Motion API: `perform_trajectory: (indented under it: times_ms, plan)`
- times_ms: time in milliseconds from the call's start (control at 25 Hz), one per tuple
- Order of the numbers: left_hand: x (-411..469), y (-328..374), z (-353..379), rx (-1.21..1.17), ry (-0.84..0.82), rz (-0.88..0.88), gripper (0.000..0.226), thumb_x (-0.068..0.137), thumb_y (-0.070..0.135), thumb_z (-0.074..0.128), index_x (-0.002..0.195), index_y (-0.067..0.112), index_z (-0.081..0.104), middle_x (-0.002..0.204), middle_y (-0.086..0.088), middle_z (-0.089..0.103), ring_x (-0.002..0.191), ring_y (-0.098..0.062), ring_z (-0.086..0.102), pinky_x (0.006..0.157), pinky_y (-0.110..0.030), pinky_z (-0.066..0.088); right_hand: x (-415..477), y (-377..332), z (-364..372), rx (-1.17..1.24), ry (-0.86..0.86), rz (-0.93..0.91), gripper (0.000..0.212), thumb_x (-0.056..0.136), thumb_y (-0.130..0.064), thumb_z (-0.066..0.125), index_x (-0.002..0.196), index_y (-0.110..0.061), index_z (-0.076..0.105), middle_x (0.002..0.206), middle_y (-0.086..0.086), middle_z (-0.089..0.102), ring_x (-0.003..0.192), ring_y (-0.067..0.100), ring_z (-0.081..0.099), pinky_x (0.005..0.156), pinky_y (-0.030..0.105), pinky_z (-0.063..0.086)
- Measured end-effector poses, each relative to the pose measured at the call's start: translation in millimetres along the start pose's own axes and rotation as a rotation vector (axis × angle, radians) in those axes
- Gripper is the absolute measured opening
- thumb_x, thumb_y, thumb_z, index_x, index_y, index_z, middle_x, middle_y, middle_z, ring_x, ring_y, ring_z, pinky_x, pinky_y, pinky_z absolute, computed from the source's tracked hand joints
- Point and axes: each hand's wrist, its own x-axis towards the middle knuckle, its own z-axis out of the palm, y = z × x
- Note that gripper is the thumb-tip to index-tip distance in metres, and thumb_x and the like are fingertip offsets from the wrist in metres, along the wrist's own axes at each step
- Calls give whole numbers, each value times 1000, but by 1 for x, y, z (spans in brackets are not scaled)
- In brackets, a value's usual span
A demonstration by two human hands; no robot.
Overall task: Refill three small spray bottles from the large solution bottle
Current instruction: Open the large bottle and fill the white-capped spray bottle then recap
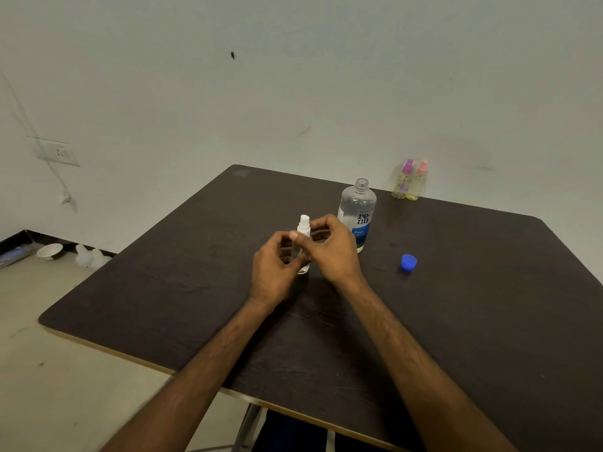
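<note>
A small clear spray bottle with a white top [303, 227] stands upright on the dark table [473, 305]. My left hand [275, 269] wraps around its body. My right hand [332, 247] has its fingers at the bottle's neck just under the white top. Right behind it stands the large solution bottle [357, 212], uncapped, with a blue and white label. Its blue cap [408, 263] lies on the table to the right. Two more small spray bottles, one with a purple top [403, 179] and one with a pink top [417, 180], stand together at the table's far edge.
The table's far edge meets a pale wall. On the floor to the left lie a white bowl [50, 251], some pale plastic bottles [89, 256] and a wall socket [58, 154] with a hanging cable above them.
</note>
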Motion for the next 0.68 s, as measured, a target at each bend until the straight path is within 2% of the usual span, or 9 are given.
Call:
perform_trajectory:
  times_ms: [120, 200, 320, 480, 560, 680]
  plan:
    - [0, -1, 0, 11, -2, 11, 36, 82, 15, 79, 115, 12, 65, 105, 2, 73, 97, -13, 71, 86, -41, 60, 0, 2, 0, 81, -129, 14, 42, 85, -31, 75, 121, -16, 62, 108, -3, 69, 101, 10, 66, 86, 30, 57]
    - [0, 0, 0, 11, -9, 1, 39, 82, 14, 79, 118, 11, 64, 106, 0, 73, 98, -13, 71, 88, -41, 60, -1, 3, -1, 109, -203, -5, 33, 93, -24, 66, 125, -17, 65, 112, -3, 70, 105, 9, 65, 90, 29, 55]
    - [2, -1, 0, 21, -5, -3, 41, 83, 17, 79, 120, 10, 64, 106, 1, 73, 98, -12, 71, 88, -39, 60, 0, 1, 1, 65, -110, -1, 24, 91, -24, 69, 113, -16, 72, 104, -4, 72, 99, 7, 66, 88, 32, 56]
    - [2, -2, 0, 30, 24, 3, 30, 85, 19, 77, 112, 14, 65, 101, 5, 73, 96, -8, 70, 86, -33, 60, -1, -2, 12, -67, 76, -9, 29, 82, -33, 77, 105, -16, 74, 98, -5, 72, 89, 5, 66, 81, 31, 57]
    - [2, -2, 0, 46, 32, 9, 28, 87, 18, 75, 113, 16, 65, 101, 7, 72, 97, -5, 69, 86, -32, 60, -2, -3, 13, -84, 85, -28, 32, 83, -35, 76, 109, -17, 73, 100, -5, 73, 89, 4, 66, 80, 27, 57]
    - [7, -6, -1, 48, 90, 7, 29, 87, 21, 76, 114, 15, 65, 102, 6, 73, 95, -7, 70, 84, -32, 60, -6, 2, 10, -12, -19, -22, 46, 84, -31, 76, 125, -15, 64, 111, -5, 71, 93, 2, 66, 78, 13, 53]
